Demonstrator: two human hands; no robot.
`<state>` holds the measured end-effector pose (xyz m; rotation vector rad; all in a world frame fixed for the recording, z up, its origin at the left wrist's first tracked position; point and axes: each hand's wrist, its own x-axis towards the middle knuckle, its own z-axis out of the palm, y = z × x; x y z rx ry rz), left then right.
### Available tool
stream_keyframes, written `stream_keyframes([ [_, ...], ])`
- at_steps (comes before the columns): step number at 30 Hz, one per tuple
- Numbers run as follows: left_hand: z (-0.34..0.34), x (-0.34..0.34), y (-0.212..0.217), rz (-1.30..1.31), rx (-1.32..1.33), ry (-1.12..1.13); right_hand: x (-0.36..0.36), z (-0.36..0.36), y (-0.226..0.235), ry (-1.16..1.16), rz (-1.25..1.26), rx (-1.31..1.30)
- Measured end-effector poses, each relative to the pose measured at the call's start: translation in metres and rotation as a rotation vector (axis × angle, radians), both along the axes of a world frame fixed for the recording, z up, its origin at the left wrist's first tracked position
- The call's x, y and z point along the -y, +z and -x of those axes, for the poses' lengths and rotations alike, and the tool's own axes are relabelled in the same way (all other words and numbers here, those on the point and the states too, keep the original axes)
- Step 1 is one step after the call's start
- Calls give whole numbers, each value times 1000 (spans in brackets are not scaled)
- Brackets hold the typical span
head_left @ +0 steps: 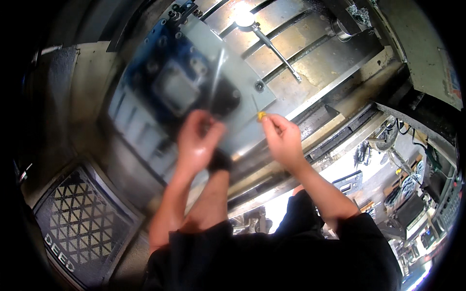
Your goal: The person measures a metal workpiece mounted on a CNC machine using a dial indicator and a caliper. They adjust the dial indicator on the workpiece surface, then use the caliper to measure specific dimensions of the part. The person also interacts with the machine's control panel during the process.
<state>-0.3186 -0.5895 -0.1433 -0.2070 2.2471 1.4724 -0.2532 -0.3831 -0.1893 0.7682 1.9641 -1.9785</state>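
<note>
so going from the left, there's a black rubber floor mat (80, 220) with a triangle pattern down in the corner, then the blue vise (165, 77) sitting on a grey plate (242, 87) on the slotted machine table (301, 58), all pretty motion-blurred. the left hand (196, 140) is up over the front of the vise, fingers curled in like it's closed around something small and dark, but it's too smeared to say what, so i can't tell what it's actually gripping. the right hand (284, 138) is just past the plate's lower corner, thumb and fingertips pinched shut on a small yellow bit (261, 115), looks like the handle end of a thin tool whose shaft runs up and slightly left toward the plate. that's the key bit of geometry here: the yellow piece sticks out of the pinch toward the upper left, pointing at the plate edge, so the right hand is clearly the closer one to it, and the left is well apart on the other side. further up the table there's a long t-handle wrench (272, 46) lying diagonally, untouched by either hand.
</note>
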Motion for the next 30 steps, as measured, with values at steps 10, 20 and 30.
stream_keyframes([
  [10,-3,26,17,550,-318,-326,-53,37,-79,210,-680,112],
  [20,-11,36,21,592,-289,-700,-50,37,-22,22,-847,-425],
  [30,-16,-1,17,475,-491,-634,18,8,12,851,-573,-366],
])
